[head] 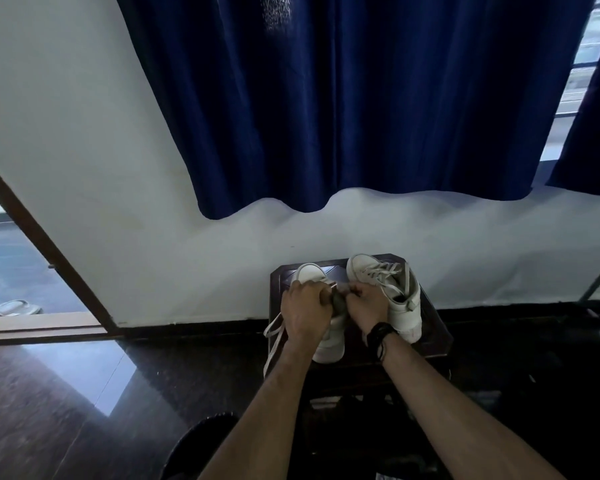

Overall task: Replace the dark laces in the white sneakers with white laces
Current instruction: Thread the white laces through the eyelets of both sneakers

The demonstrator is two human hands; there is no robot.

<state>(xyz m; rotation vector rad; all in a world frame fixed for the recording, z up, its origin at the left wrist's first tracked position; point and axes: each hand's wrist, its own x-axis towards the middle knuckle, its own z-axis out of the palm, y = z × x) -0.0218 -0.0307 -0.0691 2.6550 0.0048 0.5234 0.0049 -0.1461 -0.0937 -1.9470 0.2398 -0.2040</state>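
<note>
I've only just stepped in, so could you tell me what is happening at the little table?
A person is relacing a pair of white sneakers standing on a small dark table by the wall. Both hands, left and right, work at the left sneaker, pinching a white lace whose loose length hangs off the table's left side. The right sneaker beside it already has light laces threaded through it.

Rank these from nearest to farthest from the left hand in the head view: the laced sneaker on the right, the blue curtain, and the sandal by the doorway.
From the left hand:
1. Laced sneaker, just to the right on the dark stool.
2. Blue curtain, hanging above against the wall.
3. Sandal, far left past the doorway.
</note>
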